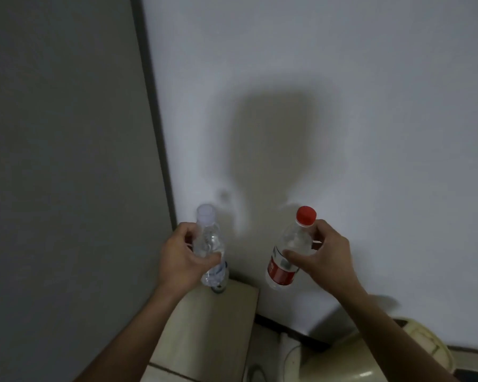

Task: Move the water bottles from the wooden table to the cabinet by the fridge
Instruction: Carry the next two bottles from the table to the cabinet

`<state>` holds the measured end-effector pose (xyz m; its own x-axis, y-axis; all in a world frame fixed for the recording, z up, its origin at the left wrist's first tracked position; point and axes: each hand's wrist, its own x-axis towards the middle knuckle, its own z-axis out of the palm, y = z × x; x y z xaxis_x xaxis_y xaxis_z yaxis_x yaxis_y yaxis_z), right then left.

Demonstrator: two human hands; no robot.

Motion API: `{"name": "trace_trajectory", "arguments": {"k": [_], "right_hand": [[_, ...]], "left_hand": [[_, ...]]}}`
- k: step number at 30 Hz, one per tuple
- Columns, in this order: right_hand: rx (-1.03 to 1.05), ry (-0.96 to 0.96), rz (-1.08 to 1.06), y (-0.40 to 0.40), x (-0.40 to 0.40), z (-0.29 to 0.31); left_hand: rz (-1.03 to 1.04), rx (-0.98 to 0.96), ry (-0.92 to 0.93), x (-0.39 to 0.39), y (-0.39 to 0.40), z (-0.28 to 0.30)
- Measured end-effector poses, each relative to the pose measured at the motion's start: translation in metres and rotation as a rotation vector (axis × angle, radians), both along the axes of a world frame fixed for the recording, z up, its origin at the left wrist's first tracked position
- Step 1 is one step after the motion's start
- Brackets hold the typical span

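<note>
Beige cabinet top (204, 326) fills the near foreground beside a pale rounded object (370, 362) at lower right. Above it the left hand (182, 257) grips a clear bottle (209, 244) with a pale cap, its base just over the cabinet's far corner, while the right hand (323, 257) pinches a red-capped bottle (284, 260) in the air. Behind stand a grey panel (61, 161) and white wall (342, 92)
</note>
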<state>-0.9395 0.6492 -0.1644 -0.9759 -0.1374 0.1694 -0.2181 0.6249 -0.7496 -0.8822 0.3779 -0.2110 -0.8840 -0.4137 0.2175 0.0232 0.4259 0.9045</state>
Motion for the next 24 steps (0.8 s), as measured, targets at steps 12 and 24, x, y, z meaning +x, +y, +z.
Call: {"name": "trace_trajectory", "arguments": {"k": [12, 24], "right_hand": [[-0.080, -0.054, 0.272, -0.019, -0.124, -0.036], [-0.044, -0.044, 0.311, -0.061, -0.129, -0.049]], "left_hand": [[0.253, -0.134, -0.139, -0.053, 0.009, -0.011], [0.308, -0.076, -0.194, -0.042, -0.028, -0.036]]}}
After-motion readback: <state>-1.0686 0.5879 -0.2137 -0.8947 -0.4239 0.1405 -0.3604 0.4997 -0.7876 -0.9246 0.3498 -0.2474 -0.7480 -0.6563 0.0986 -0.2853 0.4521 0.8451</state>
